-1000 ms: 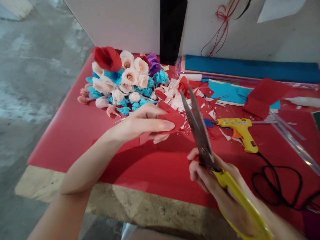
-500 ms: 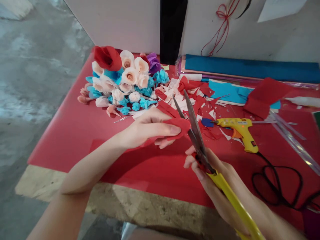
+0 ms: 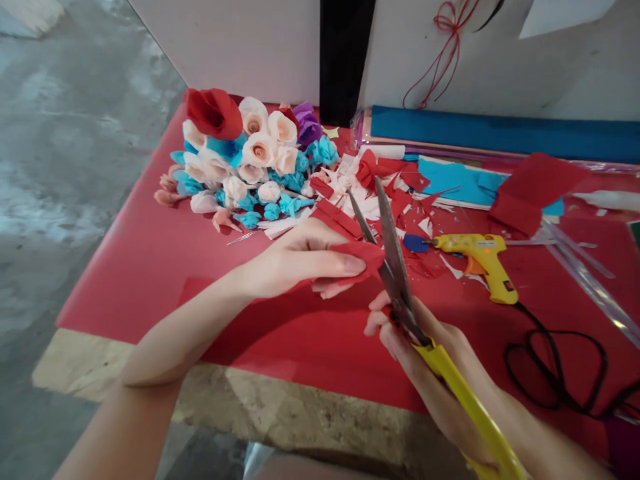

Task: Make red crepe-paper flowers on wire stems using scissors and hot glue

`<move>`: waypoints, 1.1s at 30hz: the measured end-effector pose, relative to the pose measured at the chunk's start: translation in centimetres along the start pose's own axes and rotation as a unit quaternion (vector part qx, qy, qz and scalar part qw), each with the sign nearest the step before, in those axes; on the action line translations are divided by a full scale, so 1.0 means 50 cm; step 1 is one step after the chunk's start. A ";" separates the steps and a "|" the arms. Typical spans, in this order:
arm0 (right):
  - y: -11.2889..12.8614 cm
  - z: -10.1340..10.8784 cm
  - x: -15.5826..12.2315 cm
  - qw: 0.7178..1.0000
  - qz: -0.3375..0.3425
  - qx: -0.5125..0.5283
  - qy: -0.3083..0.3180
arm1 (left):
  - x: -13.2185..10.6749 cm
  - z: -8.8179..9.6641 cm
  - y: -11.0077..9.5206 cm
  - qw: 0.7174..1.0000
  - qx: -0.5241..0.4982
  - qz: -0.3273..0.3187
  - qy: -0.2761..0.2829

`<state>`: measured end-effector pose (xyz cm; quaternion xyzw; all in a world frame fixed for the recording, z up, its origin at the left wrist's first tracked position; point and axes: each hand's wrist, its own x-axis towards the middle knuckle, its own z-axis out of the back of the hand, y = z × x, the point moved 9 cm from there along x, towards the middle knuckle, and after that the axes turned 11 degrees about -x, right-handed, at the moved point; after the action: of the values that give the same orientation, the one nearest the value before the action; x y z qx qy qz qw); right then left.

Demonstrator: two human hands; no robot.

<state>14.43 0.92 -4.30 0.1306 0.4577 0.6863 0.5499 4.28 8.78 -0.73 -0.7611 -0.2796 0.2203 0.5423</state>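
Two bare hands meet over the front half of a red-covered counter, the left hand holding a red paper piece and the right hand a pair of yellow-handled scissors. The paper juts from the left thumb and fingers toward the counter's right side, its long axis running roughly side to side, while the blades slant away from the front edge toward the back edge. Its outer tip lies at the parted blades, one passing beneath the paper and the other just beside it; whether that second blade touches cannot be told. The left fingers close in a flat pinch, thumb on top; the right fingers curl around the handle, partly hidden by it, the blades narrowly apart. Paper flowers crowd the back left corner, red and white scraps litter the surface beyond the blades, and a yellow glue gun lies to their right.
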 end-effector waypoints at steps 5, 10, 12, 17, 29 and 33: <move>-0.010 -0.007 -0.001 1.000 -0.016 0.020 0.013 | 0.002 -0.005 0.002 1.000 -0.007 0.009 -0.004; 0.001 0.002 0.002 1.000 -0.009 0.005 0.016 | 0.000 0.000 -0.003 0.999 -0.034 -0.011 -0.015; 0.008 0.008 0.002 1.000 0.000 -0.004 0.007 | -0.001 0.004 -0.005 0.999 -0.041 -0.018 -0.024; 0.015 0.010 0.001 1.000 0.013 -0.014 -0.004 | -0.002 0.000 0.000 0.999 -0.033 0.000 -0.018; 0.012 0.001 0.002 0.999 0.013 -0.021 0.037 | 0.000 -0.003 -0.003 1.000 -0.021 -0.004 -0.012; 0.016 0.004 0.004 0.999 0.032 -0.021 0.029 | 0.000 -0.001 -0.005 1.000 -0.008 -0.010 -0.015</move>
<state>13.99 1.21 -3.62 0.1141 0.4542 0.7168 0.5166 4.27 8.83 -0.49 -0.7590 -0.2969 0.2241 0.5344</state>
